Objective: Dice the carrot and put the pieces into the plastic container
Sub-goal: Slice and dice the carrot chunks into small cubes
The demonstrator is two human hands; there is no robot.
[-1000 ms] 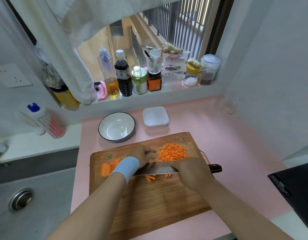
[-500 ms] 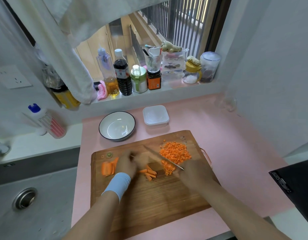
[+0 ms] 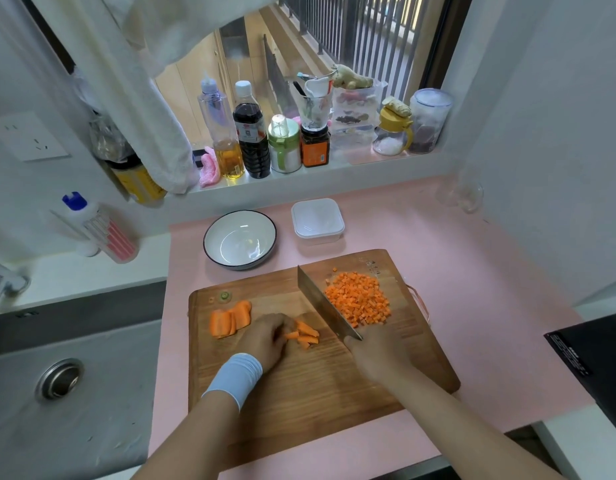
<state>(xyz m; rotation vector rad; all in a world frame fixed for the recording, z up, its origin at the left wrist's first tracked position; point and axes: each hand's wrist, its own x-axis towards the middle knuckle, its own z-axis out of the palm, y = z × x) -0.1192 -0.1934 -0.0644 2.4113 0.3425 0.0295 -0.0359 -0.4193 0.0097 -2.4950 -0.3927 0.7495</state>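
Left hand [image 3: 265, 337] grip curls on the carrot sticks [image 3: 306, 336] mid-board [image 3: 299, 393]. Right hand [image 3: 379, 355] grip clasps the knife [image 3: 320, 303], blade between sticks and dice [image 3: 358, 301]. The container [image 3: 317, 221] sits apart, past the board's far edge.

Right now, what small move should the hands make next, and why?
Probably swing the knife over the carrot sticks and cut across them: the left hand holds them together, not yet diced, while the right hand grips the knife beside the diced pile.

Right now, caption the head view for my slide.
Right hand holds a cleaver beside the diced carrot; left hand holds carrot sticks.
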